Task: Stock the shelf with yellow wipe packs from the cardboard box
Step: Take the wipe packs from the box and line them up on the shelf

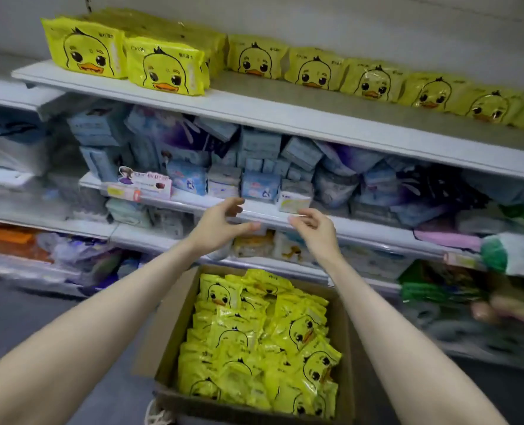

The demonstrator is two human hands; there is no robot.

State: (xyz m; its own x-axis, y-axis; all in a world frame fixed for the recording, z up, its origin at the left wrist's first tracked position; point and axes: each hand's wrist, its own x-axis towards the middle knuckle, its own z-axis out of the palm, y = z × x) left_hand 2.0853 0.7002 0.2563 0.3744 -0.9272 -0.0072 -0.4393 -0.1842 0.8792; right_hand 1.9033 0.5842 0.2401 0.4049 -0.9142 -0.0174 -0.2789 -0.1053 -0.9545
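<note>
An open cardboard box (174, 329) stands on the floor below me, filled with several yellow wipe packs (254, 342) printed with a duck face. More yellow duck packs (162, 65) stand along the top shelf (285, 118), two of them forward at the left and a row further back to the right. My left hand (221, 225) and my right hand (314, 228) hover side by side above the box, in front of the middle shelf edge. Both hands hold nothing, fingers loosely curled and apart.
The middle shelf (254, 211) holds blue and purple packets packed tightly. Lower shelves carry mixed goods, orange at the left, green and pink at the right. The grey floor (24, 311) lies to the left of the box.
</note>
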